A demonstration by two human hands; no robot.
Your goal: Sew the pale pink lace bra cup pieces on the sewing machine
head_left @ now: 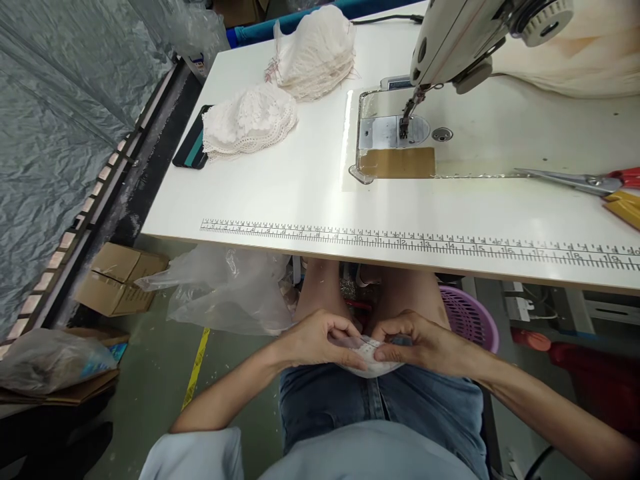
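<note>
Above my lap, a small piece of white lace fabric [371, 360] is stretched between both hands. My left hand [330, 340] pinches its left side between thumb and fingers. On the other side my right hand [415, 343] grips it the same way, thumb on top. The fabric looks partly sheer, and the fingers cover its ends. Up on the sewing table [280, 200] lie a stack of white lace cups [250, 121] and, behind it, a pile of cream fabric pieces [315, 53].
A sewing machine [450, 47] stands at the right of the table, its needle over the plate. Scissors [580, 180] lie near the right edge. Below are a purple basket [467, 317], a clear plastic bag [225, 287] and a cardboard box [120, 280]. A dark phone-like object [193, 143] sits partly under the lace stack.
</note>
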